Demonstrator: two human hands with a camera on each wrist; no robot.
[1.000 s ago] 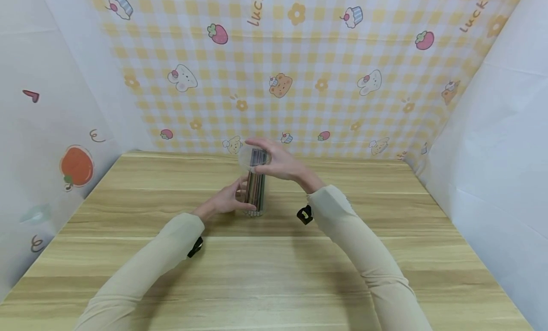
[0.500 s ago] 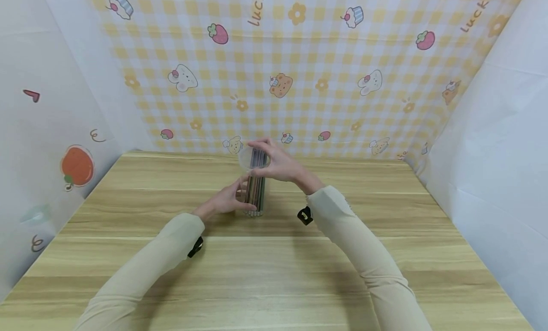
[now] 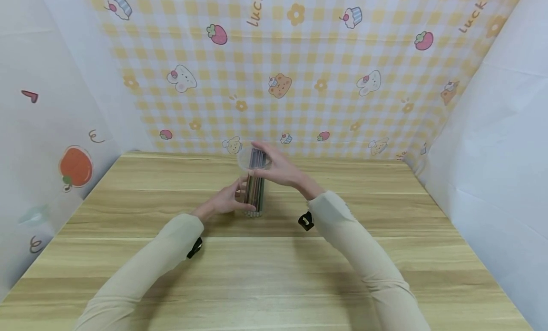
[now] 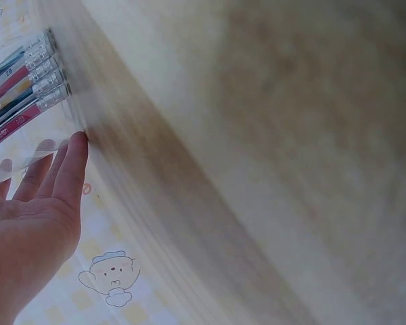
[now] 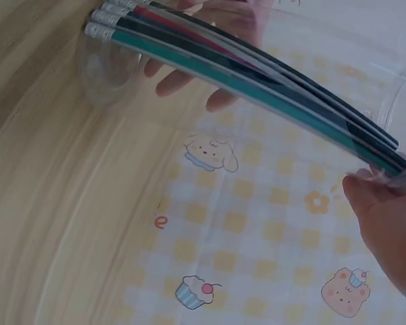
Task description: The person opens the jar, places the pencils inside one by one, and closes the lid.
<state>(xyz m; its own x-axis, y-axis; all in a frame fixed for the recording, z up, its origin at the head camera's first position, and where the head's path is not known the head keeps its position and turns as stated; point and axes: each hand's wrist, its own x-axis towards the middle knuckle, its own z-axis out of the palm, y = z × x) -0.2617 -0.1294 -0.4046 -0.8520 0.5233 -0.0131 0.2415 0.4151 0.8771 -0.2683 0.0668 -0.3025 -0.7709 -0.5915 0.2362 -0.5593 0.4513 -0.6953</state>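
Observation:
A clear plastic cylindrical jar [image 3: 242, 160] stands at the back middle of the table, holding several pencils [image 3: 255, 193]. Their eraser ends point down, as the left wrist view shows with the pencils [image 4: 17, 125] at its upper left. Low on the jar, my left hand [image 3: 223, 200] holds it from the left, thumb in front and fingers behind. My right hand [image 3: 280, 170] grips the jar's wide top from the right. In the right wrist view, the thumb of the right hand [image 5: 396, 227] presses at the top rim, and fingers of the left hand show through the plastic.
The wood-grain table [image 3: 274, 283] reaches back to a yellow checked cloth backdrop [image 3: 321, 50]. White side walls [image 3: 47, 107] close it in at left and right. Black straps with small mounts [image 3: 306, 221] hang below both sleeves.
The fingers of my right hand have slid a little to the right around the jar's top, and the wrist has dropped slightly. My left hand and the jar stay put.

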